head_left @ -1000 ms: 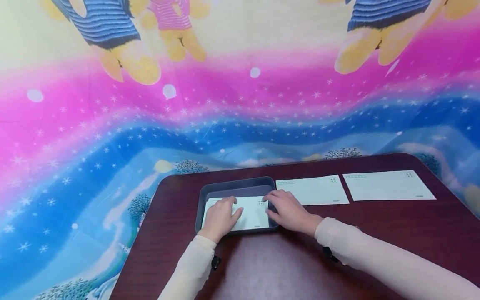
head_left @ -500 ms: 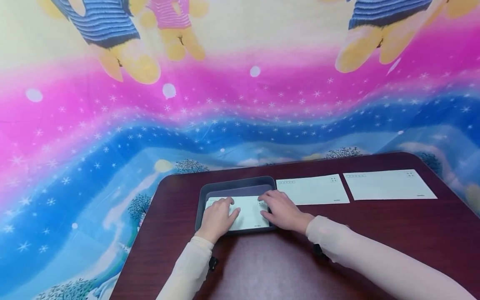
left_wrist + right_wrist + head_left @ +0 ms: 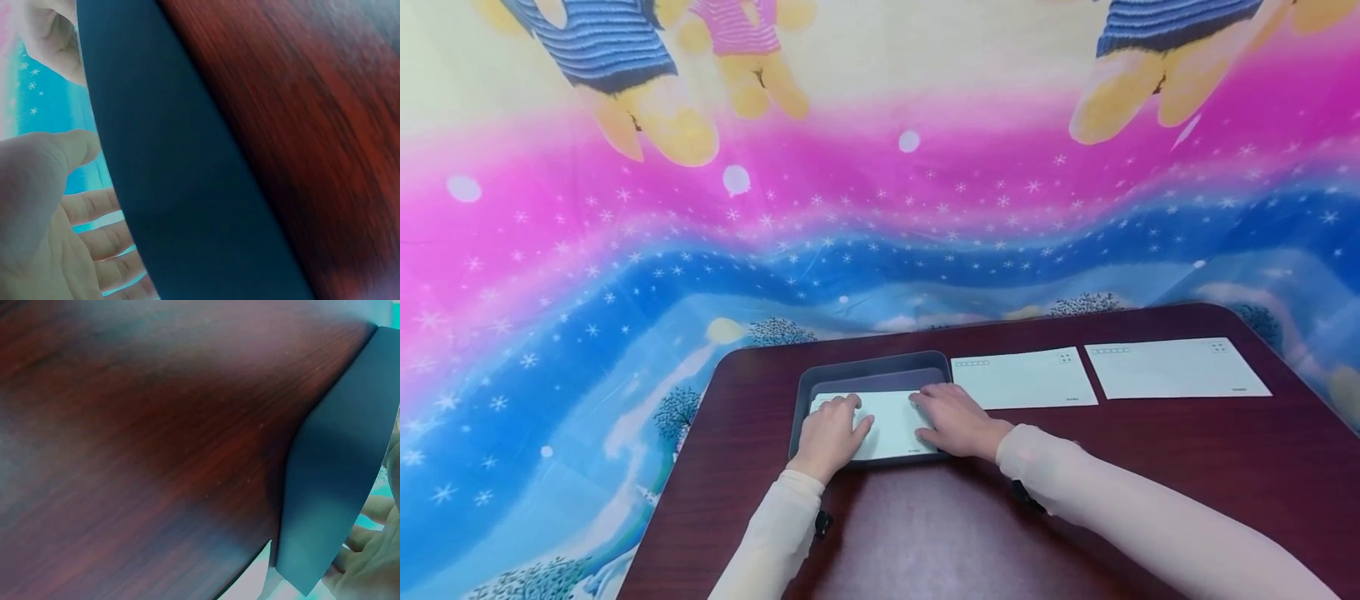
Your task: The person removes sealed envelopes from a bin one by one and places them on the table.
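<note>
A dark grey tray (image 3: 880, 365) sits on the table, with white envelopes (image 3: 887, 429) lying in its near part; slightly offset edges show at the top left of the stack. My left hand (image 3: 829, 435) lies over the left end of the top envelope, fingers loosely bent and thumb apart. Over the right end lies my right hand (image 3: 961, 423), its fingertips on the paper and covering the printed stamp squares. In the left wrist view the tray's side wall (image 3: 181, 162) hides part of the fingers. The right wrist view likewise shows the wall (image 3: 337, 456) before the fingers.
Right of the tray, an envelope (image 3: 1022, 382) lies flat, its left edge close to the tray's rim. A second loose envelope (image 3: 1176, 369) lies farther right. The dark wooden table (image 3: 940, 533) meets a colourful cartoon-printed cloth (image 3: 880, 208) behind it.
My right hand has moved left, farther over the top envelope, hiding its stamp squares. My left hand has shifted slightly left. Tray and loose envelopes stay in place.
</note>
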Action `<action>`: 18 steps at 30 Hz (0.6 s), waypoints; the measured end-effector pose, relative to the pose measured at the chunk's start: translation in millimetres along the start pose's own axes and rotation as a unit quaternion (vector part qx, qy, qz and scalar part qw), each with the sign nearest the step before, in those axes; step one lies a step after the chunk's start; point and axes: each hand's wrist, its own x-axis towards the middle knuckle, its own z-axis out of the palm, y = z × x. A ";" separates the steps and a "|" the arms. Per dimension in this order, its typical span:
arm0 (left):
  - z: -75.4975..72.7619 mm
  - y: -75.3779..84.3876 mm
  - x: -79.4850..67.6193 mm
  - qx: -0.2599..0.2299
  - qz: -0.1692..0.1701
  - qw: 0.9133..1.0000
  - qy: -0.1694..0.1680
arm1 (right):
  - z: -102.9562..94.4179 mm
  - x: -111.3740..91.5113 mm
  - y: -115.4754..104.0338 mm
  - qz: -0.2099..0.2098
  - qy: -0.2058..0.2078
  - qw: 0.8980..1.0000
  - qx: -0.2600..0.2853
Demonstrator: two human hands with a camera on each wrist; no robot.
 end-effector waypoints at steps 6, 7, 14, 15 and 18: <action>0.0 -3.3 1.3 0.003 -0.006 1.000 -0.006 | -0.7 4.3 -2.2 -0.001 -0.023 1.000 -0.012; 0.2 -3.8 1.5 0.003 -0.006 1.000 -0.007 | -0.8 4.6 -2.6 0.000 -0.027 1.000 -0.015; 2.1 -7.8 3.0 0.004 -0.008 1.000 -0.010 | -2.2 4.9 -5.2 -0.007 -0.038 0.999 -0.037; 2.7 -8.4 3.1 0.005 -0.008 1.000 -0.010 | -2.4 4.8 -5.6 -0.009 -0.038 0.999 -0.038; 4.2 -9.8 3.3 0.006 -0.004 1.000 -0.006 | -2.7 4.8 -6.6 -0.010 -0.036 0.999 -0.038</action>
